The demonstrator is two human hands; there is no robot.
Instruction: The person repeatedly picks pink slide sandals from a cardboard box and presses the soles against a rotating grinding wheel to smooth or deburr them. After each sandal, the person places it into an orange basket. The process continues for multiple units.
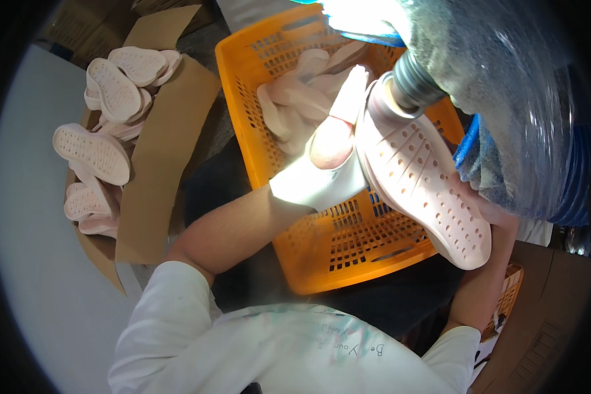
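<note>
Head view: I hold a pale pink shoe sole (421, 180) up over the orange basket (243, 79), its perforated face turned toward me and its upper end pressed against the grey round head of a machine (410, 85) at the basket's far right corner. My left hand (328, 154), in a white fingerless wrap, grips the sole's left edge: the thumb lies flat along the rim and points away from me, with the rest of the fingers hidden behind the sole. The left forearm rises bare from a rolled white sleeve and crosses the basket's near left corner. My right hand (499, 213) sits under the sole's lower right edge, mostly covered by it, so I cannot tell whether it is clasped around the sole or only bracing it; it looks to be supporting the heel end. The right forearm runs down past the basket's right side. More pink soles lie heaped inside the basket (302, 98) beyond my left hand. Well apart to the left, a cardboard box (157, 164) holds another pile of soles (105, 125), tread side up.
</note>
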